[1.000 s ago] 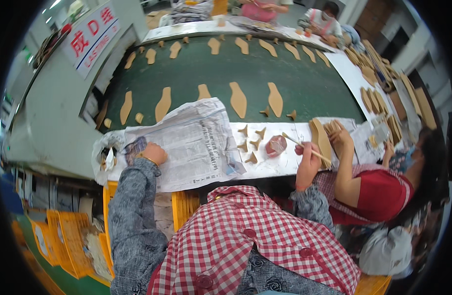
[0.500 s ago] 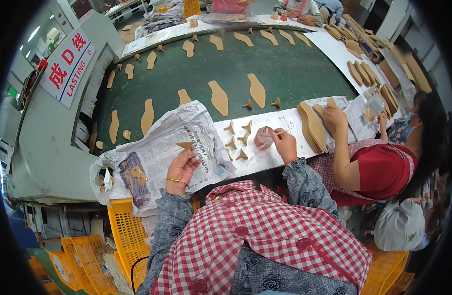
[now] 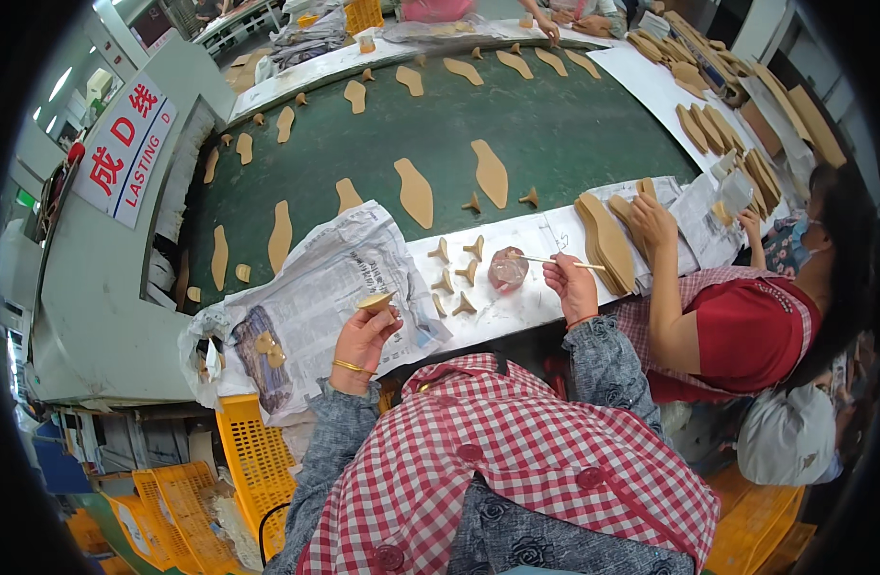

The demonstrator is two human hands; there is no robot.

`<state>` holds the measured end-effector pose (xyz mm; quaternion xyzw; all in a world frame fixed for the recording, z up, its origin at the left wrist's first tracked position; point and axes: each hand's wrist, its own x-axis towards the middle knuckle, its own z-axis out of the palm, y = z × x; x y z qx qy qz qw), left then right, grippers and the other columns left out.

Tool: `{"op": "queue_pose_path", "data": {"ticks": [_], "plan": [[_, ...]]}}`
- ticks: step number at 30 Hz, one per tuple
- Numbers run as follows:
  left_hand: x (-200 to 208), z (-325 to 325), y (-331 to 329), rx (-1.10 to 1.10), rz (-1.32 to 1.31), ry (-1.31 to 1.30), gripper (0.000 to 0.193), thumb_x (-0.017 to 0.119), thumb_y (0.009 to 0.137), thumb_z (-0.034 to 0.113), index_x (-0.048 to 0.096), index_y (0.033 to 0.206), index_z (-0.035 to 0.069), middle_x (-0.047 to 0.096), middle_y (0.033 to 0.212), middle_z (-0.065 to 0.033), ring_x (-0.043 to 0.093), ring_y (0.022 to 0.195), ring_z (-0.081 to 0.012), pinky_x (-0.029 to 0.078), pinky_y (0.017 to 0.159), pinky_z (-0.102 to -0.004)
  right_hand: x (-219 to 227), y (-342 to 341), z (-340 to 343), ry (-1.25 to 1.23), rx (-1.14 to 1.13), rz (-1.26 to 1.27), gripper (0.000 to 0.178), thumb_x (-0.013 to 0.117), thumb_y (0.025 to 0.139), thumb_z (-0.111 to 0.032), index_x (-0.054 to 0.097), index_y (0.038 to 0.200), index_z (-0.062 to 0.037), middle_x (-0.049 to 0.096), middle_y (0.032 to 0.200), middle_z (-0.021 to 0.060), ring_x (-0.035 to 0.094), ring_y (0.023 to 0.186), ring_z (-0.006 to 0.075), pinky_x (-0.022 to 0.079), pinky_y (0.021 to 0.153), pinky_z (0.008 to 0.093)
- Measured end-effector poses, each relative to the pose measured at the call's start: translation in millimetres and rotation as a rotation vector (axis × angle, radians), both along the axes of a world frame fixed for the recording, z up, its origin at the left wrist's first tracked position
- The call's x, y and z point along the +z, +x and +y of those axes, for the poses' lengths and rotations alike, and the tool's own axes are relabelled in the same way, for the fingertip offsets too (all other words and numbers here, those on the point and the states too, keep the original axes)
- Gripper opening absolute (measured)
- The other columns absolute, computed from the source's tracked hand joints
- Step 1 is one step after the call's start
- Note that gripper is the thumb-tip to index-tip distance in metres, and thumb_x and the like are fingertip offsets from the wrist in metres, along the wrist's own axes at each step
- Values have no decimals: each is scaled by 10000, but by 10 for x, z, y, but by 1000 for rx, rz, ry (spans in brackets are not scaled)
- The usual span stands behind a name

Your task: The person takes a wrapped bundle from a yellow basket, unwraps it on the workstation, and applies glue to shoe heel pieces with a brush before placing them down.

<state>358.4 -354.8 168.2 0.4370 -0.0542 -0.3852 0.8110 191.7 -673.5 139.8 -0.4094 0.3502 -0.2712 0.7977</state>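
My left hand (image 3: 365,335) pinches a small tan shoe heel (image 3: 375,302) above a newspaper sheet (image 3: 349,264), its broad face tipped upward. In my right hand (image 3: 571,286) is a thin, pale-handled brush (image 3: 540,258), held nearly level. The brush's far end is over the rim of a clear jar (image 3: 508,274) of pinkish liquid; whether it touches the rim I cannot tell. Left of the jar, several more tan heels (image 3: 464,305) stand on the white bench strip (image 3: 536,311).
A green conveyor belt (image 3: 363,139) carries tan insoles (image 3: 416,194) and heels in rows. Stacked insoles (image 3: 605,244) lie to the right, beside a co-worker in red (image 3: 746,321). Yellow crates (image 3: 253,450) stand below left. A white plastic bag (image 3: 208,359) sits at the bench's left end.
My right hand has drawn the brush up from the jar, and its handle now lies flatter. The heel in my left hand has turned broad face up. A hand now reaches over the belt's far edge.
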Motion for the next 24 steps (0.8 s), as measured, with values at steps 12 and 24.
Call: {"op": "queue_pose_path", "data": {"ticks": [12,24], "plan": [[-347,-375,-135,-64,-250,255,292,638,767,23,569,1049,-9,608,964,-55,575,864,-121,460,787,-249,-166,-210,28,104,92,-125,208,536,827,-81,545,1006,25,604,908,107,597,813,155,508,729,241],[-272,-568,-251,89,-766,375,207,657,699,-12,629,904,4,605,844,-21,547,804,-109,430,729,-235,728,-3,553,76,200,-313,208,472,902,-170,549,948,18,622,818,130,622,702,170,515,611,256]]}}
